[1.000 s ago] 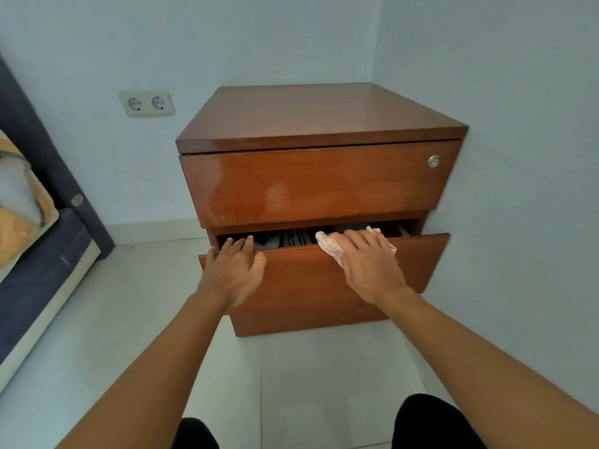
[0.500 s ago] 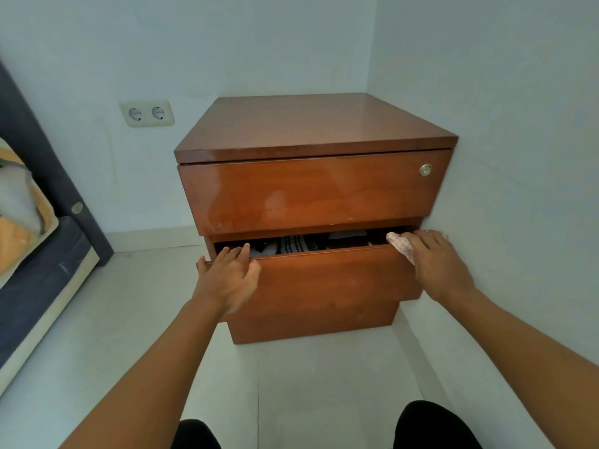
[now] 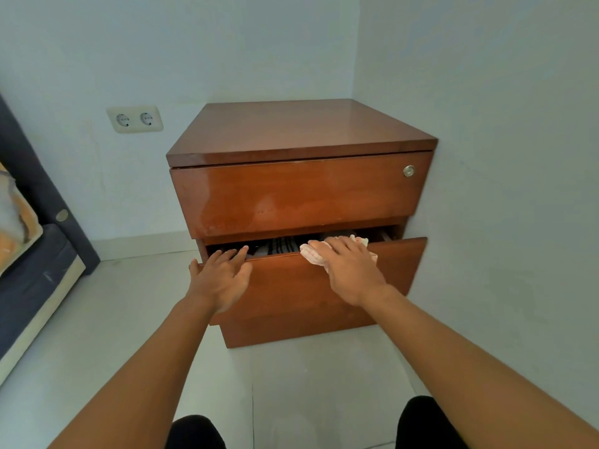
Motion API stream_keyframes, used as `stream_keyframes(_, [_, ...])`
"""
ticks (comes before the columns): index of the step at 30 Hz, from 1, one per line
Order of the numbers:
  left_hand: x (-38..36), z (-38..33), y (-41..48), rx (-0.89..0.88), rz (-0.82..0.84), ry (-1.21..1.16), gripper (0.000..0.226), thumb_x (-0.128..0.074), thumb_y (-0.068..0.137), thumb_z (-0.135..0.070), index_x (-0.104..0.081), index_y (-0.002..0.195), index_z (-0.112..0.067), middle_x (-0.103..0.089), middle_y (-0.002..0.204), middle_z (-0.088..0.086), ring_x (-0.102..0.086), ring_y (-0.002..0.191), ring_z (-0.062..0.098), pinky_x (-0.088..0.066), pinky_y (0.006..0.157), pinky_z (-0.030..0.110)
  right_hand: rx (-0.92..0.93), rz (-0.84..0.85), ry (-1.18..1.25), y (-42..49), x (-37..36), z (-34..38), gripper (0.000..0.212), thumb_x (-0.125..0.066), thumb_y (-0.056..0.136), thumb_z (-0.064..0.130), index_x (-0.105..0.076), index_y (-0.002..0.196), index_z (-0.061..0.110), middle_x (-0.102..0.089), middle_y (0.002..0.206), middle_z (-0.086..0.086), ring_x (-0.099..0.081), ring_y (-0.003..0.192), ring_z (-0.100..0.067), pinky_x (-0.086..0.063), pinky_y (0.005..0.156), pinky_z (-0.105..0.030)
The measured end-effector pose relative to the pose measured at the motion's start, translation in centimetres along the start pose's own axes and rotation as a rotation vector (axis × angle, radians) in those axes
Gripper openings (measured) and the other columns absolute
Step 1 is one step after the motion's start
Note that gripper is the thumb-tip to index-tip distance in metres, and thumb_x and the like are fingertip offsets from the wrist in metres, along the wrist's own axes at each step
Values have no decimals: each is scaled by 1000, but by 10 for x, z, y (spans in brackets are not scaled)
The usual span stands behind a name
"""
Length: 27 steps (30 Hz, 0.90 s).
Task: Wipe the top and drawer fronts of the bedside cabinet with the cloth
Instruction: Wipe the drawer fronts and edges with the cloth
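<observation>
A brown wooden bedside cabinet [image 3: 301, 131] stands in the room's corner. Its upper drawer front [image 3: 301, 196] is closed and has a small round metal lock at the right. The lower drawer [image 3: 398, 257] is pulled partly out, with folded dark and striped fabric visible inside. My right hand [image 3: 350, 270] presses a pale pinkish cloth [image 3: 312, 256] flat on the top edge of the lower drawer front, near its middle. My left hand [image 3: 220, 277] rests on the drawer's left end, fingers hooked over the top edge.
A double wall socket [image 3: 134, 119] sits on the back wall left of the cabinet. A dark bed frame with bedding [image 3: 35, 254] runs along the left. The right wall is close beside the cabinet. My knees show at the bottom over the pale tiled floor [image 3: 308, 384].
My right hand has slid the cloth along the lower drawer's top edge, from the right end back toward the middle. The left hand stays at the left end. The drawer looks pulled out further.
</observation>
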<state>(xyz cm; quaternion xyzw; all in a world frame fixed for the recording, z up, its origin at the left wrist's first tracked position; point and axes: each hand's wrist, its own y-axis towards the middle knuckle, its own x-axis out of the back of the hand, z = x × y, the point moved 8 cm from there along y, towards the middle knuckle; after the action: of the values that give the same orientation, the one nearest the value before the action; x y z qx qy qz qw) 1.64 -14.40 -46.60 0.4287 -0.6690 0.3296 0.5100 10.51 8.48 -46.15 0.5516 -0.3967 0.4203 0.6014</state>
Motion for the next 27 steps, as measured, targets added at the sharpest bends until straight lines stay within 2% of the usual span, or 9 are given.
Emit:
stream_keyframes(3, [-2,1,-1,-5,-5,1,56,-15,106,-50,-17,161,-37,-24,167,-5,-10,156,21,3,122,59,-5,-100,32,-9,-4,-22,54,-48,100,14,-42,153,25,-52,147,-5,-42,137,-31,-31,118,-51])
stream_keyframes(7, [-1,1,-2,-6,-13,-11,57,-16,106,-50,-16,161,-37,-24,167,-6,-9,157,21,5,122,58,-121,-173,-27,-22,5,-88,55,-58,92,3,-53,145,16,-59,138,-15,-49,131,-40,-37,114,-54])
stream_keyframes(9, [-1,0,-1,-10,-13,-17,57,-15,106,-50,-16,161,-37,-24,167,-6,-8,157,21,6,122,58,-169,-178,-35,-28,7,-118,53,-61,90,-1,-57,141,12,-62,134,-19,-52,128,-44,-40,112,-56])
stream_keyframes(13, [-5,2,-1,-16,-27,-22,57,-16,106,-51,-14,161,-37,-22,168,-6,-6,157,21,7,121,58,-257,-187,-40,-35,9,-150,48,-64,91,0,-58,138,11,-63,129,-18,-51,124,-42,-45,105,-57])
stream_keyframes(20, [-10,4,-2,-40,-45,-23,60,-17,105,-54,-9,162,-36,-13,170,-7,2,158,21,12,121,56,-303,-222,-102,-42,6,-158,56,-65,85,-9,-58,137,10,-62,129,-18,-48,126,-43,-49,101,-57])
stream_keyframes(23, [-11,5,-1,-58,-8,-5,62,-17,104,-55,-8,162,-35,-12,170,-6,3,158,20,12,121,56,-354,-241,-93,-44,17,-152,50,-57,87,-7,-61,135,8,-64,126,-20,-51,120,-46,-51,94,-59])
stream_keyframes(25, [-8,6,-2,-71,24,-33,62,-19,104,-55,-11,162,-35,-13,170,-5,2,158,20,11,121,54,-459,-323,4,-46,37,-139,46,-54,88,-2,-63,132,10,-64,125,-20,-55,109,-47,-53,87,-56])
stream_keyframes(27, [-1,8,-10,-97,-43,-98,61,-24,104,-53,-20,161,-32,-18,169,-2,-4,157,21,6,123,50,-496,-448,71,-52,62,-108,42,-55,89,7,-62,129,15,-62,124,-17,-58,101,-44,-52,76,-48])
